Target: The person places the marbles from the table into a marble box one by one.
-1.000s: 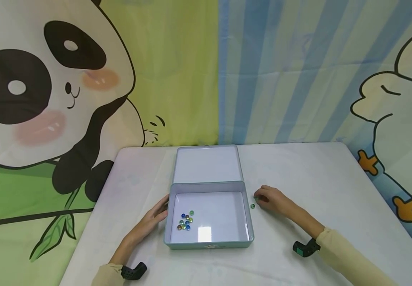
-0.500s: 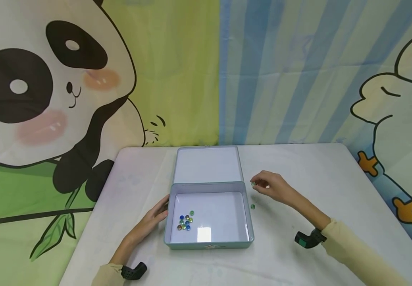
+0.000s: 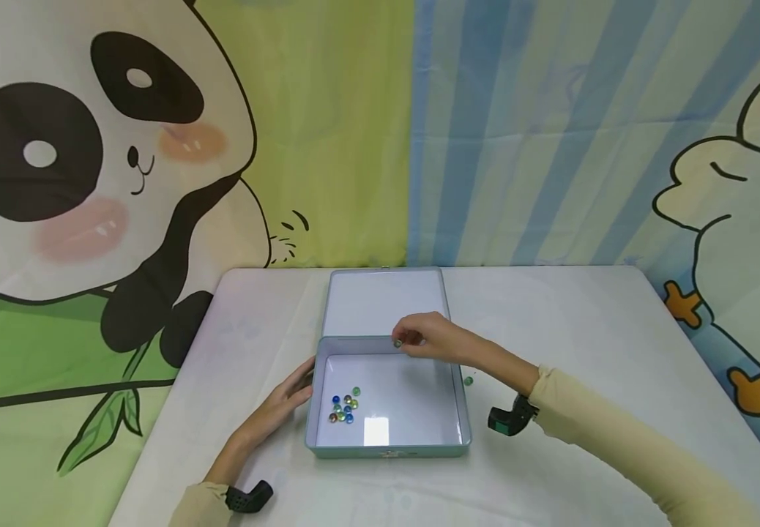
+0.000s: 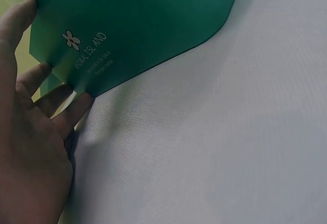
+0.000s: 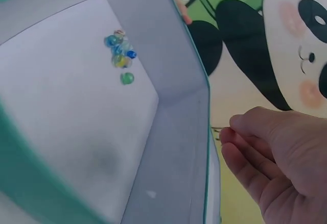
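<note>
A tin box (image 3: 388,451) lies with its lid (image 3: 383,300) folded back. A small cluster of glass marbles (image 3: 344,410), blue, green and amber, sits toward the left of its floor. My left hand (image 3: 279,401) rests against the box's left side; in the left wrist view its fingertips (image 4: 83,103) touch the edges of the green printed wall (image 4: 127,25). My right hand (image 3: 429,337) pinches a small marble (image 3: 397,343) over the box's back rim, thumb and forefinger together. In the right wrist view the fingers hide that marble.
One green marble (image 3: 468,381) lies on the white tablecloth (image 3: 571,329) just right of the box. A curtain with a panda print (image 3: 176,219) hangs behind the table. Dark cameras (image 3: 512,417) are strapped at both wrists.
My right hand lifted a marble from the cloth right of the box, then carried it leftward over the box's back rim. The left hand stays at the box's left side.
</note>
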`<state>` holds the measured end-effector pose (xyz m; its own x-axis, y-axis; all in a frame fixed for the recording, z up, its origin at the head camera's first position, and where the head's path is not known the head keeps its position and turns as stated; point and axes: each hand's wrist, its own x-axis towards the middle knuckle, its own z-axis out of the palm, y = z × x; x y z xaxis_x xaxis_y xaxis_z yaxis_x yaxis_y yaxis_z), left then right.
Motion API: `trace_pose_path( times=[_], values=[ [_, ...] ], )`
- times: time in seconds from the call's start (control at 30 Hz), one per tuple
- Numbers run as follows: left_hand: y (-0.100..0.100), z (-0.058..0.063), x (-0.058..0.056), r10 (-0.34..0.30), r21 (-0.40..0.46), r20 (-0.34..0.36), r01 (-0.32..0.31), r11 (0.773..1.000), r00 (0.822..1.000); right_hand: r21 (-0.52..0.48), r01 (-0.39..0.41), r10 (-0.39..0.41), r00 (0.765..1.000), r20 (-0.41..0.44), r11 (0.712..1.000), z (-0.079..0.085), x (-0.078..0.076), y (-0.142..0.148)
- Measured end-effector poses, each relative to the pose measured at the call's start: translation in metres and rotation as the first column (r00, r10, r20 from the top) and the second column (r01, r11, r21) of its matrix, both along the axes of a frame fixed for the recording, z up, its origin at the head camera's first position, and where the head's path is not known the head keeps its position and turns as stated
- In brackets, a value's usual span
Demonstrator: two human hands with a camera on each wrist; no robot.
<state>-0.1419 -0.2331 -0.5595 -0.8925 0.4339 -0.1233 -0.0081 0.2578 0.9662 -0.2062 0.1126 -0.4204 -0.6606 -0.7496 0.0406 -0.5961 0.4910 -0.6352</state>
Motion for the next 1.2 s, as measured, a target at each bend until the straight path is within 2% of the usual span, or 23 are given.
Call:
trace_pose_path(
  times=[0.3,0.57,0.83,1.2],
  values=[
    [0.002,0.003,-0.003,-0.011,0.011,0.0,0.011,1.0,1.0,0.158,-0.15,0.151,0.988,0.005,0.976,-0.022,-0.013,-0.068],
    [0.002,0.002,-0.003,-0.015,0.014,0.031,0.014,1.0,0.999,0.236,-0.166,0.163,0.986,0.032,0.957,-0.044,-0.017,-0.108],
    [0.001,0.002,0.0,-0.02,0.024,0.035,0.019,1.0,0.999,0.327,-0.178,0.2,0.979,-0.036,0.928,-0.069,-0.024,-0.126],
    [0.0,0.003,0.001,-0.008,0.017,0.046,0.008,1.0,0.999,0.322,-0.183,0.213,0.975,-0.062,0.929,-0.077,-0.025,-0.13]
  ],
)
